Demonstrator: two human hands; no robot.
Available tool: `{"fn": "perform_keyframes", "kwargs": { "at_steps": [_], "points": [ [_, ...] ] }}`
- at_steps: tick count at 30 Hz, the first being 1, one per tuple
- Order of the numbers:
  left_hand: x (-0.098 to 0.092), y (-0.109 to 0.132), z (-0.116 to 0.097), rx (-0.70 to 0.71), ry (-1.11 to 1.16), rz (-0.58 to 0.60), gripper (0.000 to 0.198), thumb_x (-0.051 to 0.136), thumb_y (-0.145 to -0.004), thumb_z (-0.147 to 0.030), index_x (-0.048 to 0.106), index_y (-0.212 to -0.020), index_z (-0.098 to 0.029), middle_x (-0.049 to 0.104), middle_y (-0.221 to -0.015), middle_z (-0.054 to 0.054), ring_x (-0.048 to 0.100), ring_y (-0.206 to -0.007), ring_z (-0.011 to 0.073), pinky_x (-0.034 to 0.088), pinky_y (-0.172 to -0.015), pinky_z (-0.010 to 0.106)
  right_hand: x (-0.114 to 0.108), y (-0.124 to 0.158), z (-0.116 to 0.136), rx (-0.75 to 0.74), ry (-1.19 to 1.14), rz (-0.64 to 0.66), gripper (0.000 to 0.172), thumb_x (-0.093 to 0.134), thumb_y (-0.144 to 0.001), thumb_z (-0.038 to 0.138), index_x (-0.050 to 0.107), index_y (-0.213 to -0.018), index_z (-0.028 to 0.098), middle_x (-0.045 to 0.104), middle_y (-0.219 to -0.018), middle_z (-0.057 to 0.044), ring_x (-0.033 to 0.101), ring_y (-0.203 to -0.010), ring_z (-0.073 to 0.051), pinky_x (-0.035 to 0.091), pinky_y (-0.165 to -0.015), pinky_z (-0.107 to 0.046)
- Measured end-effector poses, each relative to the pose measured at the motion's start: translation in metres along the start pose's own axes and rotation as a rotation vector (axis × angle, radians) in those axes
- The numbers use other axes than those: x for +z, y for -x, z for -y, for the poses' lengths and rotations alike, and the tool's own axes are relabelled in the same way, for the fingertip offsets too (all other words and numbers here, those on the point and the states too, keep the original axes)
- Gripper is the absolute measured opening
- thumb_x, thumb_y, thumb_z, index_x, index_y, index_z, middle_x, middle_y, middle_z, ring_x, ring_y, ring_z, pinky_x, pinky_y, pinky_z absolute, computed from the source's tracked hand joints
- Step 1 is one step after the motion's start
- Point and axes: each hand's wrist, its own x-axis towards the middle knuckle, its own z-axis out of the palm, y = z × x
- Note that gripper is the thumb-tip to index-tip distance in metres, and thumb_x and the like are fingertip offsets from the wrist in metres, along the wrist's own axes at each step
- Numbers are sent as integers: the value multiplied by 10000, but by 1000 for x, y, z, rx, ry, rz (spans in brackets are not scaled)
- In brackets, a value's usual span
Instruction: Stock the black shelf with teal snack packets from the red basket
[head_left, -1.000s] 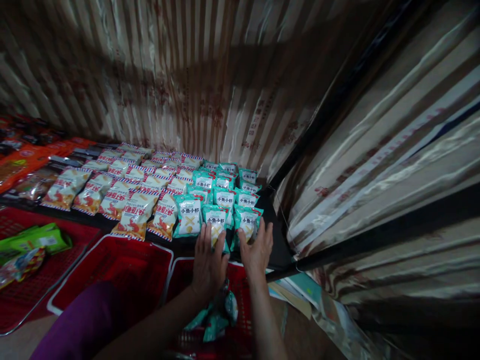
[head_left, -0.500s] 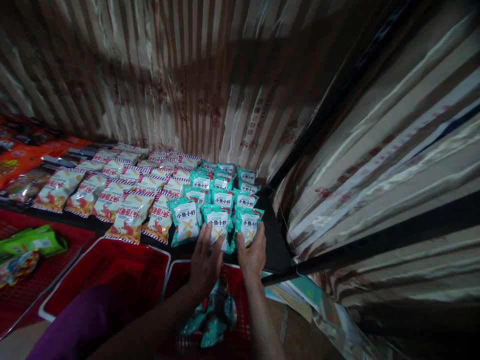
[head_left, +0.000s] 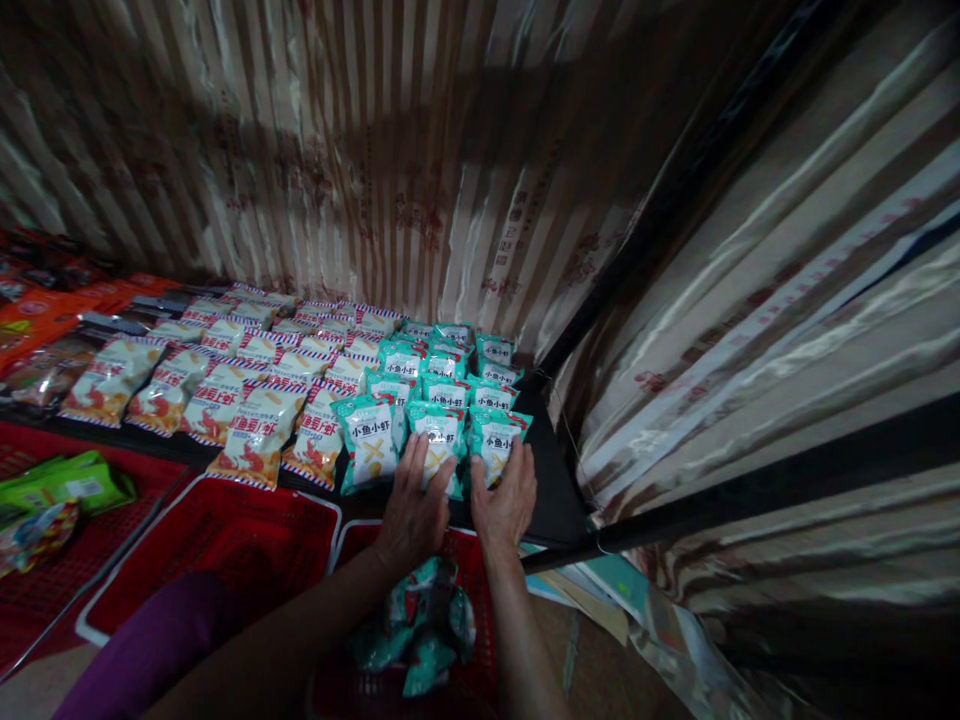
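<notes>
Teal-and-white snack bags stand in rows at the right end of the black shelf (head_left: 551,490). My left hand (head_left: 417,500) rests its fingers on the lower front of the middle front bag (head_left: 439,428), thumb apart from the fingers. My right hand (head_left: 505,498) is on the right front bag (head_left: 496,440), thumb at its left edge and fingers at its right side. Another teal bag (head_left: 370,440) stands left of my left hand, untouched. White-and-orange bags (head_left: 255,430) fill the shelf further left.
Below my hands, a red basket (head_left: 480,600) holds several teal bags (head_left: 427,640). Beside it is another red basket (head_left: 217,520); a third (head_left: 150,470) holds green packets (head_left: 75,485). A black frame bar (head_left: 720,480) runs right, before striped sheeting (head_left: 420,150).
My left hand has moved slightly up against the middle front bag, and that bag leans a little differently. My right hand has shifted slightly right along its bag.
</notes>
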Motion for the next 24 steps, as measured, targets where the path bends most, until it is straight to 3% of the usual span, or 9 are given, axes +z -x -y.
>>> {"fn": "perform_keyframes", "kwargs": {
  "at_steps": [11,24],
  "points": [
    [2,-11,2,57,6,10,538,489,-820,-66,347,-1332,-153,6,-1551,179,40,-1426,362,322,-1083,564,0,0,0,21,-32,69,674,376,-871,487,305,-1419,102,411,-1410,-215,397,-1299,-321,368,-998,-490],
    [2,-11,7,96,-3,-51,518,485,-806,-72,404,-1311,-150,83,-1550,164,136,-1417,351,313,-1077,556,1,1,0,15,-12,99,661,398,-874,471,313,-1418,105,466,-1376,-204,464,-1247,-305,389,-994,-462]
  ]
}}
